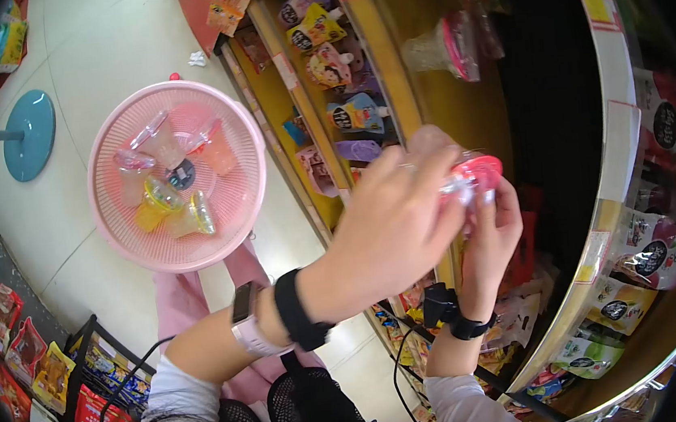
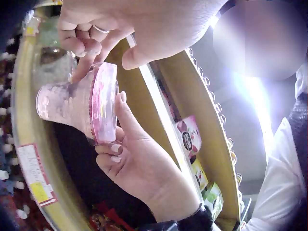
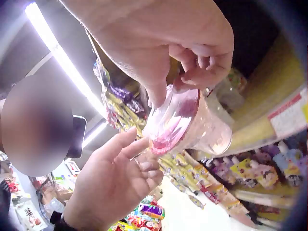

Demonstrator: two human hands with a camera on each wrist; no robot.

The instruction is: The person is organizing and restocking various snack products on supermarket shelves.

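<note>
A clear tapered plastic cup with a wide pink lid and pale contents is held between both hands over the shelf's edge. My right hand pinches it at the lid, the thumb lying on the lid's flat face. From the other side, my left hand reaches in. Its index finger touches the cup by the lid's rim, while its thumb stands apart from the lid. In the right wrist view, left fingertips are right at the lid's edge.
A pink round basket on the left holds several similar lidded cups, some pink, some yellow. Shelves of pouches run alongside; another pink-lidded cup stands on one. A blue round stand base and packaged snacks lie at far left.
</note>
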